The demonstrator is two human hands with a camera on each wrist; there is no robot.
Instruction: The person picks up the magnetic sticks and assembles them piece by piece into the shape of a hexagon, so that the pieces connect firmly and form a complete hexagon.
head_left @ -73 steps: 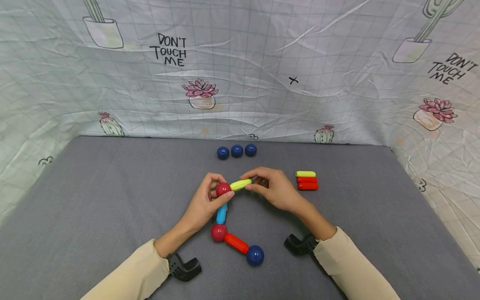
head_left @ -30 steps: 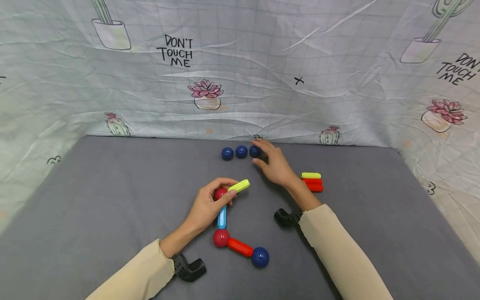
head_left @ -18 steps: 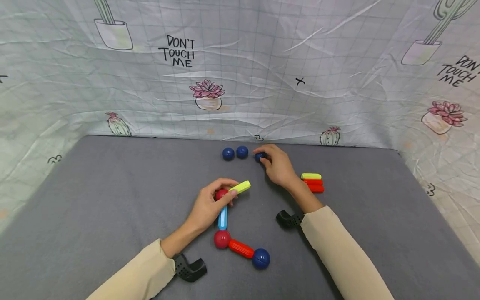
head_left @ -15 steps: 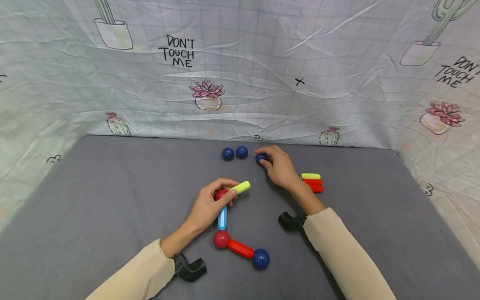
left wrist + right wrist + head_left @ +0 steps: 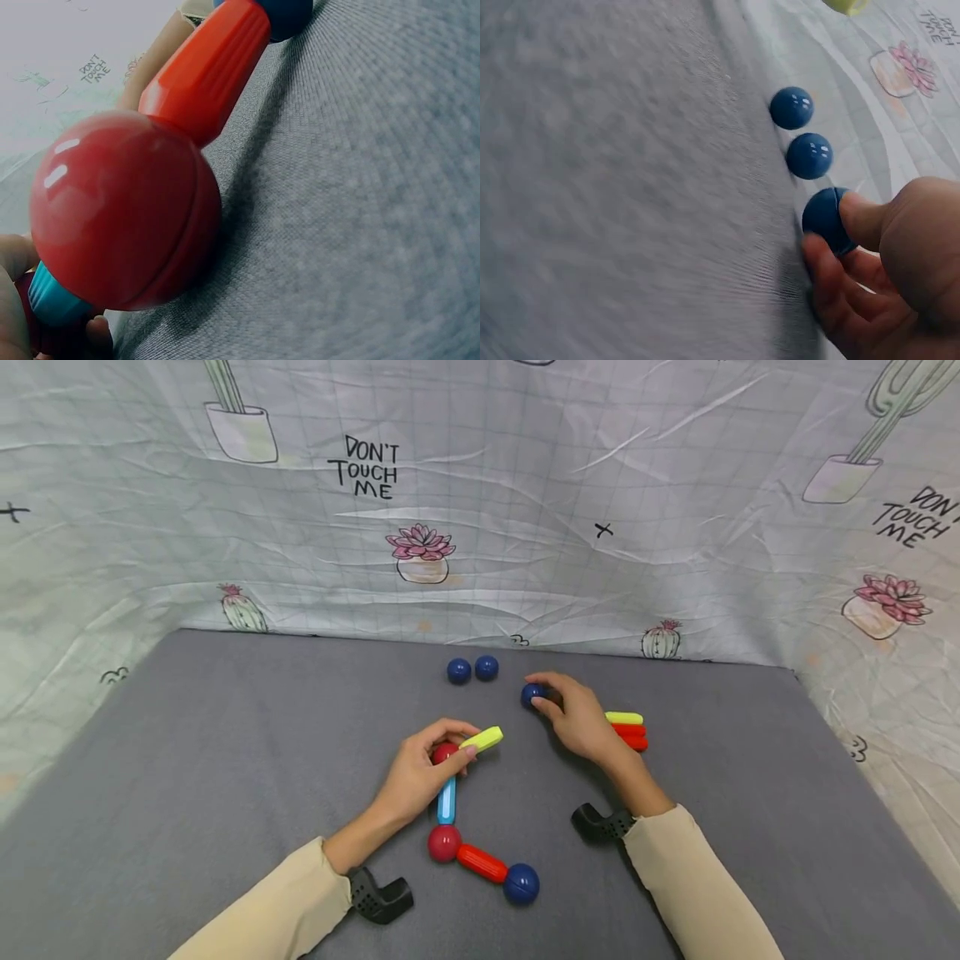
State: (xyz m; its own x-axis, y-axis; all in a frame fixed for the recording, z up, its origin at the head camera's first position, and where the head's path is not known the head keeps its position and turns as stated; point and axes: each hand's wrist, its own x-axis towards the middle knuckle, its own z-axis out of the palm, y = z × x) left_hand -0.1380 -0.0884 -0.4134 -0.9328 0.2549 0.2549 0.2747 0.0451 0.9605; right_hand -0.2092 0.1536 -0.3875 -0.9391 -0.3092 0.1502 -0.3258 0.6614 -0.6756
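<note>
My left hand [image 5: 422, 770] grips a red ball [image 5: 444, 753] at the upper end of a ball-and-rod chain, partly covering it. A yellow rod [image 5: 482, 739] sticks out to the right from that ball. Below it a light blue rod [image 5: 446, 800] runs to a second red ball [image 5: 445, 843]. From there a red rod [image 5: 482, 862] leads to a blue ball [image 5: 521, 884]. My right hand [image 5: 581, 718] pinches a smaller-looking blue ball [image 5: 532, 695] between thumb and fingers, as the right wrist view also shows.
Two blue balls [image 5: 472, 669] sit side by side near the back edge of the grey cloth [image 5: 300, 718]. Behind my right hand lie a yellow rod [image 5: 624, 718] and red rods [image 5: 632, 737], partly hidden. A printed curtain [image 5: 525, 485] closes off the back and sides.
My right hand let go of the yellow rod, reached to the row of blue balls, took the rightmost one and drew it nearer and rightward. My left hand stays on the red ball.
</note>
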